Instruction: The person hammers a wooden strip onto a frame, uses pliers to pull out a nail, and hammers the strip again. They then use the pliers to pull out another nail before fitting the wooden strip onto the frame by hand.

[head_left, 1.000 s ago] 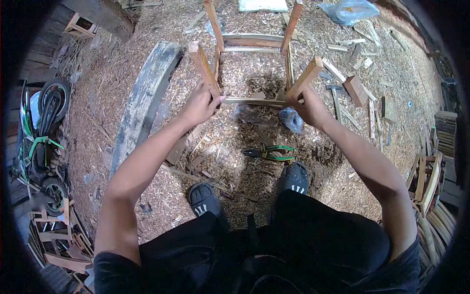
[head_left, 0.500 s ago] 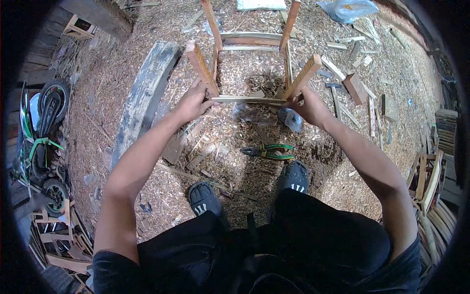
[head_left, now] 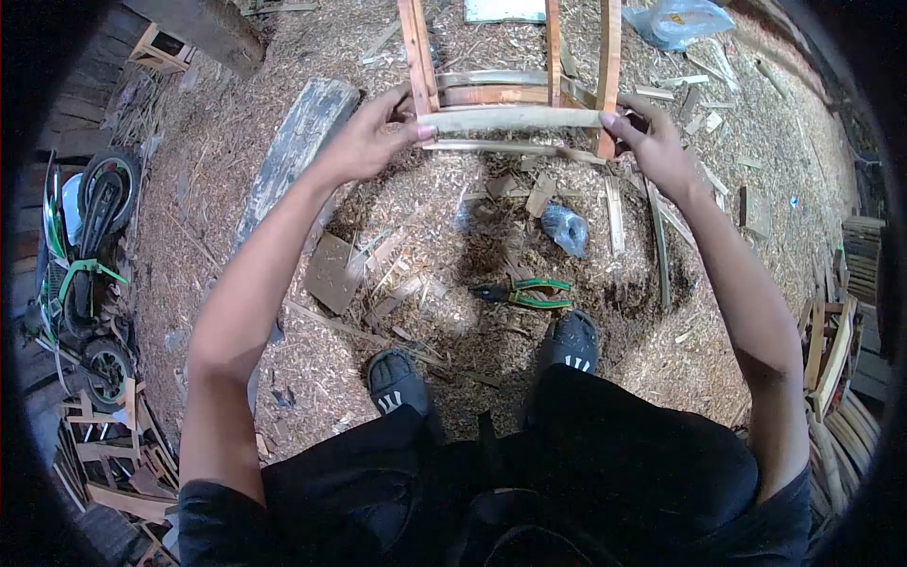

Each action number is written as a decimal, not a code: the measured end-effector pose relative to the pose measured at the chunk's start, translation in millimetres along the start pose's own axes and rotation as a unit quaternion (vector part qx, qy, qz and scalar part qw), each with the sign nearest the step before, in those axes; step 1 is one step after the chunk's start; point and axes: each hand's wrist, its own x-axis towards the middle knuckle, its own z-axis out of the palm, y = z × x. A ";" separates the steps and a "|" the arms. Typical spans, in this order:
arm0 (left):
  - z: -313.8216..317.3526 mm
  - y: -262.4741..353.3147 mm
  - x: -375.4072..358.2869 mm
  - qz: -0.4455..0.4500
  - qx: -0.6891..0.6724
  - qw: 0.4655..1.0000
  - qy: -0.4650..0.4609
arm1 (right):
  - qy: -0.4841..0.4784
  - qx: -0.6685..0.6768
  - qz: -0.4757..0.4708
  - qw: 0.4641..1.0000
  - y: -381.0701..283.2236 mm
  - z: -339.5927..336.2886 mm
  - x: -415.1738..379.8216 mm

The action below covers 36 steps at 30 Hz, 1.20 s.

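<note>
A wooden frame (head_left: 515,117) with long legs and curved cross slats is held upright off my feet, at the top centre. My left hand (head_left: 373,137) grips its near left corner, thumb on the end of the pale slat. On the near right leg, my right hand (head_left: 657,146) is closed, with its thumb against the wood and the other fingers partly behind it. Pliers with green handles (head_left: 539,293) lie on the ground between my hands and my feet. A clear plastic bag (head_left: 565,230) is just below the frame.
Wood chips and offcuts cover the ground (head_left: 453,350). A thick weathered beam (head_left: 298,151) lies left of the frame. A green motorbike (head_left: 80,246) stands at the far left. Wooden pieces are piled at lower left (head_left: 132,463) and right (head_left: 836,359). Another plastic bag (head_left: 678,24) lies top right.
The frame has tilted and its near side has risen and shifted slightly right, both hands moving up with it. The near slat now faces me more fully.
</note>
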 end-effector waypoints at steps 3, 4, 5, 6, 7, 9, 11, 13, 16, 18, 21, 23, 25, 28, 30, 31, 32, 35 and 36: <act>-5.7 4.6 5.5 0.017 -0.076 0.997 -0.005 | 0.015 -0.008 -0.013 1.000 -3.5 -0.1 7.0; -5.5 4.9 5.4 0.017 -0.083 0.996 0.008 | 0.002 -0.018 -0.009 1.000 -4.1 -0.3 8.4; -5.5 5.0 5.1 0.017 -0.090 0.996 0.021 | 0.002 -0.017 -0.009 1.000 -4.1 1.1 8.5; -7.0 4.9 6.0 0.017 -0.090 0.996 0.020 | 0.007 0.002 0.002 1.000 -8.0 4.3 7.4; -9.5 4.9 8.4 0.007 -0.086 0.996 0.003 | 0.012 0.020 0.014 1.000 -11.5 6.1 6.0; -10.2 -6.0 16.1 -0.003 -0.085 0.996 -0.016 | 0.003 0.022 0.013 1.000 -17.8 6.3 4.0; -5.0 -32.8 26.5 0.021 -0.023 0.999 0.044 | -0.007 0.024 0.011 1.000 -12.6 5.7 7.2; -9.8 -22.8 23.0 0.007 -0.045 0.999 0.017 | -0.013 -0.017 -0.045 0.999 6.4 6.2 16.5; -9.2 -36.3 28.5 0.009 -0.049 0.998 0.041 | -0.042 0.001 -0.080 0.996 9.0 4.1 18.2; -10.4 -37.9 28.0 0.009 -0.035 0.999 0.041 | -0.059 0.031 -0.055 0.996 -7.4 1.5 9.4; -9.6 -30.0 25.9 0.011 -0.091 0.995 0.035 | -0.065 -0.105 -0.088 0.988 -21.3 2.6 -4.9; -12.0 -11.0 21.9 -0.010 -0.083 0.996 0.037 | -0.050 -0.270 -0.143 0.951 -21.3 5.5 -5.2; -11.5 0.3 19.1 -0.029 -0.076 0.996 0.039 | -0.032 -0.282 -0.134 0.950 -17.7 12.9 -0.9; -12.3 2.3 19.8 -0.044 -0.080 0.994 0.053 | -0.016 -0.255 -0.140 0.956 -15.8 17.7 3.2; -17.9 -0.4 23.3 0.009 -0.051 0.998 0.028 | -0.005 -0.209 -0.153 0.966 -14.3 20.4 3.7; -19.4 0.9 23.5 0.009 -0.051 0.998 0.028 | 0.006 -0.162 -0.166 0.973 -13.9 21.0 4.3; -21.5 1.9 23.7 -0.002 -0.042 0.999 0.019 | 0.006 -0.162 -0.166 0.973 -14.0 20.1 6.1; -21.7 2.5 23.8 -0.012 -0.027 0.999 0.017 | -0.014 -0.203 -0.185 0.961 -16.2 15.5 10.9; -21.5 2.6 24.2 -0.009 -0.020 0.999 0.022 | -0.030 -0.179 -0.172 0.968 -17.7 14.1 10.7</act>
